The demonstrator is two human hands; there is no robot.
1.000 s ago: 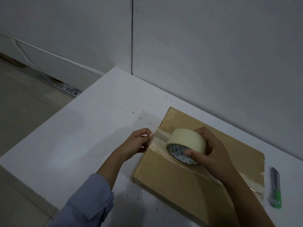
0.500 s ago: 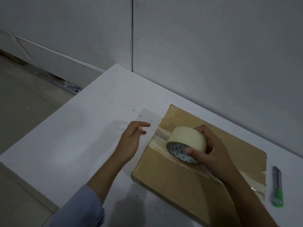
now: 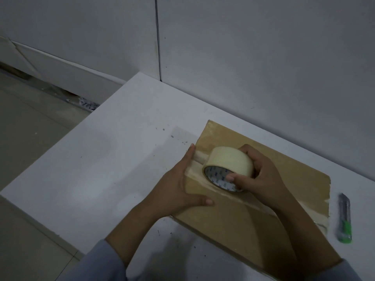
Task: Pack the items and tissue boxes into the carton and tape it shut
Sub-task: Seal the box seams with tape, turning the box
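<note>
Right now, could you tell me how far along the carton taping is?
Done: the carton is closed and a tape strip runs along its top seam. In hand: the right hand grips the tape roll near the far edge, while the left hand presses the tape end flat. Left: cutting the tape, perhaps with the utility knife beside it.

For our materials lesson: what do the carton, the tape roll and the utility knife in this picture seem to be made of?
Carton: brown cardboard, matte, with creased, worn edges.
Tape roll: pale beige tape, probably plastic film with a faint sheen, wound on a printed core that looks like card.
Utility knife: grey body, likely metal, though the look leaves it open, with a bright green plastic-looking end.
</note>
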